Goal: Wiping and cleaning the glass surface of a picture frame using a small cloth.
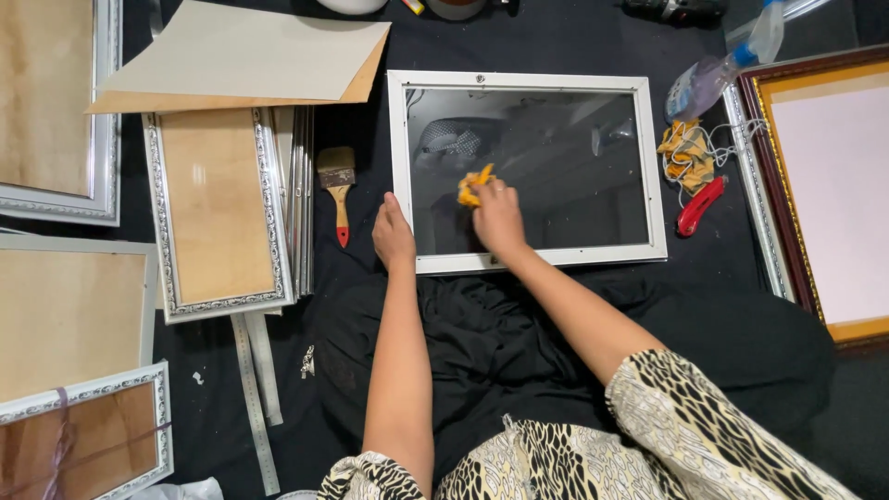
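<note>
A white picture frame (656,176) with a glass pane lies flat on black cloth in front of me. My right hand (498,218) presses a small yellow cloth (473,183) onto the glass near its left side. My left hand (393,235) rests on the frame's lower left corner, fingers together, holding the frame steady.
A paintbrush (338,190) with a red-tipped handle lies left of the frame. Silver ornate frames (219,211) and boards are stacked at left, with metal rulers (255,398) below. At right are a spray bottle (718,69), a yellow rag (685,153), a red cutter (701,206) and a brown-gold frame (787,204).
</note>
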